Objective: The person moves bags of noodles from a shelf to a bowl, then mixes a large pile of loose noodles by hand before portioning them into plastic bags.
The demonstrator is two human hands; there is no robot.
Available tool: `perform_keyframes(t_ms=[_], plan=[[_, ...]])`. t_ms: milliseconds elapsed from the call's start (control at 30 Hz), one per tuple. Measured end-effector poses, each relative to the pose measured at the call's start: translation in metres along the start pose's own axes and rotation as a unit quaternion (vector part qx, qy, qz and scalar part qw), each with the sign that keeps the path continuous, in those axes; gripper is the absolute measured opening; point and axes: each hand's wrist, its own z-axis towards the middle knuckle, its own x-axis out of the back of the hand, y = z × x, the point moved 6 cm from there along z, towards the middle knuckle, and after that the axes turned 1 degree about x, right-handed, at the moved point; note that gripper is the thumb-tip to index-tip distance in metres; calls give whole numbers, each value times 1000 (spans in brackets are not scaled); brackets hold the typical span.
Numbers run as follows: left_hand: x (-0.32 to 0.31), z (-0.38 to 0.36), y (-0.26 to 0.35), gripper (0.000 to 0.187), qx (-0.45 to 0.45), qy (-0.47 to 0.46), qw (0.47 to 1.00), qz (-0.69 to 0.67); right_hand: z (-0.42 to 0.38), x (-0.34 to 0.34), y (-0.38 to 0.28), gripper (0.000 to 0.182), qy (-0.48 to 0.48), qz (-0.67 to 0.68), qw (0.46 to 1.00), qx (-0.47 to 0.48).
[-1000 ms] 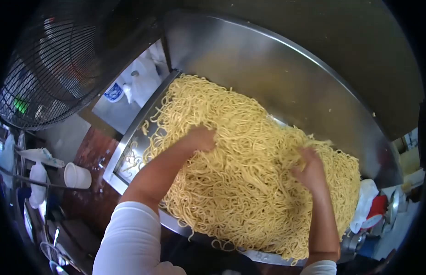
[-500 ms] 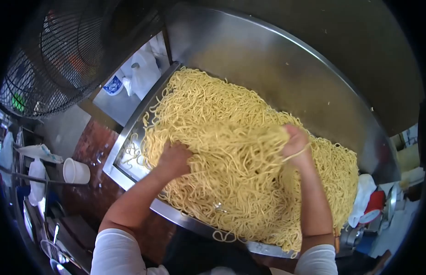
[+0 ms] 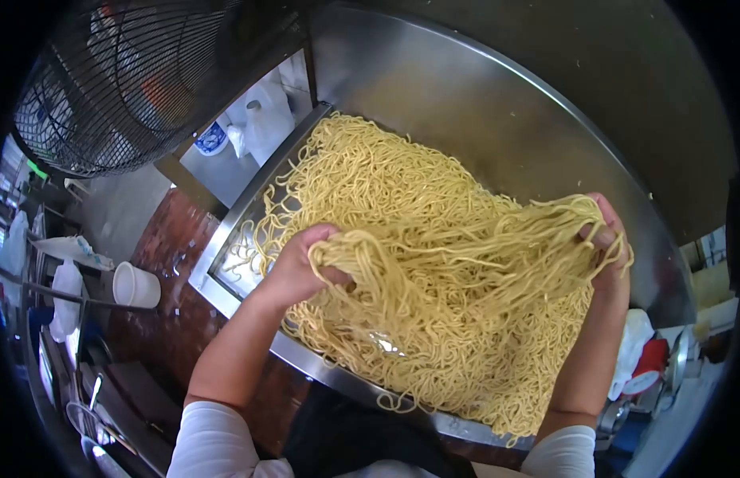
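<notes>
A thick bed of yellow noodles (image 3: 394, 171) covers most of a large stainless steel tray (image 3: 306, 354). My left hand (image 3: 302, 267) is closed round a bunch of noodles, which droops over its fingers near the tray's left side. Raised at the right, my right hand (image 3: 609, 239) grips another bunch, with loose strands looping over the fingers. Between both hands a swath of lifted noodles (image 3: 481, 255) stretches above the bed. Through a gap below my left hand, a shiny bare patch of metal (image 3: 386, 344) shows.
A tall steel backsplash (image 3: 465, 95) rises behind the tray. At upper left stands a caged fan (image 3: 123, 88). A white bucket (image 3: 136, 285) and wire shelving are at the left, a plastic jug (image 3: 268, 127) beyond the tray corner. A red container (image 3: 650, 366) sits at the right.
My right hand has moved right and outward, drawing the noodles into a longer stretch. My left hand has come up out of the bed with a bunch in its grip.
</notes>
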Motion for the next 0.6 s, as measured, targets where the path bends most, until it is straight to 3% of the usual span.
perform_keyframes(t_ms=[33, 100, 167, 267, 300, 333, 367, 400, 433, 467, 500, 567, 600], plan=[[-9, 3, 15, 33, -27, -19, 999, -42, 0, 7, 6, 34, 26, -44, 998, -32], [-27, 13, 44, 33, -59, -26, 997, -35, -7, -4, 9, 55, -97, -276, 956, 22], [-52, 23, 63, 46, -80, -71, 994, 25, -22, -58, -16, 60, -146, -450, 843, 254], [-92, 39, 57, 57, -147, -136, 976, 80, -38, -147, 21, 50, -183, -235, 952, 71], [-107, 41, 53, 60, -133, -162, 938, 276, -38, -168, 56, 45, -209, -150, 966, 5], [-114, 42, 47, 63, -114, -182, 861, 461, -43, -172, 97, 39, -230, -160, 958, -50], [-111, 35, 41, 63, -116, -183, 860, 463, -51, -173, 126, 33, -250, -170, 948, -105], [-99, 24, 32, 65, -146, -121, 834, 518, -56, -167, 121, 33, -247, -170, 949, -103], [-87, 11, 20, 67, -175, -56, 802, 568, -64, -155, 121, 31, -257, -213, 921, -198], [-83, -6, -8, 67, -156, -55, 797, 581, -72, -140, 124, 30, -267, -254, 882, -292], [-80, -26, -39, 68, -135, -55, 793, 592, -72, -128, 121, 30, -267, -254, 882, -294], [-67, -66, -97, 73, -47, -165, 733, 658, -64, -103, 110, 31, -303, -305, 880, -201], [-49, -70, -111, 69, 29, -166, 720, 673, -62, -86, 102, 31, -302, -305, 881, -200]])
